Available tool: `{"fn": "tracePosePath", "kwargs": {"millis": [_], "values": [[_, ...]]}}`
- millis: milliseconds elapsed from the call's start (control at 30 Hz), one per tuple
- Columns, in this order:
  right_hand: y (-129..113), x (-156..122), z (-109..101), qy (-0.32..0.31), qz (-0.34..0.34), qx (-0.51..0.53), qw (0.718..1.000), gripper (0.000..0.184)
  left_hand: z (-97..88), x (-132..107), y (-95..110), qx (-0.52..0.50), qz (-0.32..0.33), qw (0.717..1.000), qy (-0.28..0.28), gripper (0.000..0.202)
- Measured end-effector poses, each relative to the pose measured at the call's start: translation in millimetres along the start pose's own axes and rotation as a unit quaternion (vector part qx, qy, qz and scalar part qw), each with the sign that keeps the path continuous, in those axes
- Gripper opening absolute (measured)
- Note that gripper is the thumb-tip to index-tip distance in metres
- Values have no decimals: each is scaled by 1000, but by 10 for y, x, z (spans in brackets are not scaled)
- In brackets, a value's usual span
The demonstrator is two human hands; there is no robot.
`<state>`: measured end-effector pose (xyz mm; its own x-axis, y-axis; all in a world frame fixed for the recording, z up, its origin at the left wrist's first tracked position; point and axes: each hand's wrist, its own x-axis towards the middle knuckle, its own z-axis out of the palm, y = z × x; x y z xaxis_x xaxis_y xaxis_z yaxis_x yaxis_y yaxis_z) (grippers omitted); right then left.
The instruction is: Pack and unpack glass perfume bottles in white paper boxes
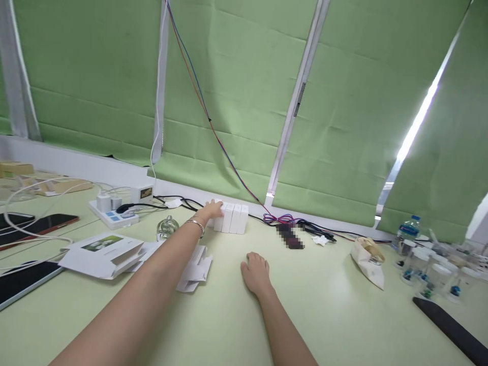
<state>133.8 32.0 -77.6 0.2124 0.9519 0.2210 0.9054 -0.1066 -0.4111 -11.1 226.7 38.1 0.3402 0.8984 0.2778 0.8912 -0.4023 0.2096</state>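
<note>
My left hand (211, 209) reaches far across the pale green table (328, 310) and touches the leftmost of several small white boxes (232, 218) standing in a row against the window ledge; its fingers curl around that box's end. A bracelet sits on that wrist. My right hand (254, 272) rests palm down on the table nearer to me, fingers bent under, with nothing visible in it.
Flattened white cartons and leaflets (104, 254) lie at left, with a glass bottle (166, 227), a power strip with chargers (112, 212), phones (38, 223) and a tablet (23, 284). Cables (282, 219) run along the ledge. A bag (368, 259), water bottle (407, 231) and small jars (430, 277) stand at right.
</note>
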Motion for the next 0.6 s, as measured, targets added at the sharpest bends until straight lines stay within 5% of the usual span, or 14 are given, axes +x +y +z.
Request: {"fn": "tracePosePath", "kwargs": {"millis": [300,600], "values": [[-34,-3,-15,-27,-1,18,999,35,43,18,-4,34,-18,999,4,32],[-37,-10,-57,-43,-2,10,999,37,116,85,-96,-4,-39,999,15,54]]}}
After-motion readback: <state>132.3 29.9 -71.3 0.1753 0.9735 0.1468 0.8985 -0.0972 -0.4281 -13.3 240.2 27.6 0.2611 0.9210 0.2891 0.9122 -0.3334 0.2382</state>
